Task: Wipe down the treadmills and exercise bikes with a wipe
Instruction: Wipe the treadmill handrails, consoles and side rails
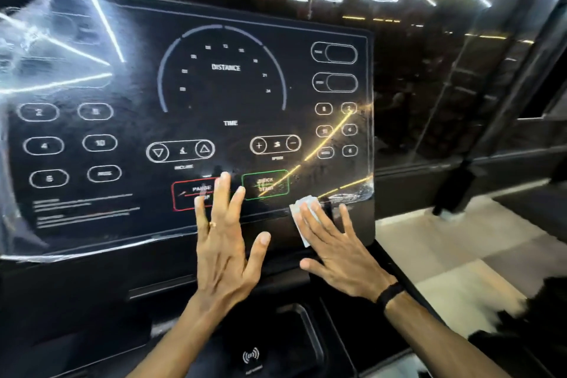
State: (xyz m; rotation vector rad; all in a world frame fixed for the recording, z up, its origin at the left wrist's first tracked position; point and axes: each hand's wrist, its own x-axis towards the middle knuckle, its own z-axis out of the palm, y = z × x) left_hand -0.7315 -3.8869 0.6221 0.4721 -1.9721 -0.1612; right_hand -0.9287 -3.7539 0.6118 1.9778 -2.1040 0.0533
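A treadmill console (129,120) fills the view, a black touch panel with printed buttons under a glossy plastic film. My left hand (225,239) lies flat on its lower middle, fingers spread and straight, fingertips over the red pause button (190,193). My right hand (334,248) presses a white wipe (302,210) flat against the panel's lower right corner, fingers straight and spread over it. Part of the wipe shows above and left of those fingers.
The green quick start button (265,186) sits between my two hands. Below the panel is a black tray with a wireless symbol (251,355). To the right, a dark glass wall (445,86) reflects ceiling lights, above a pale tiled floor (445,255).
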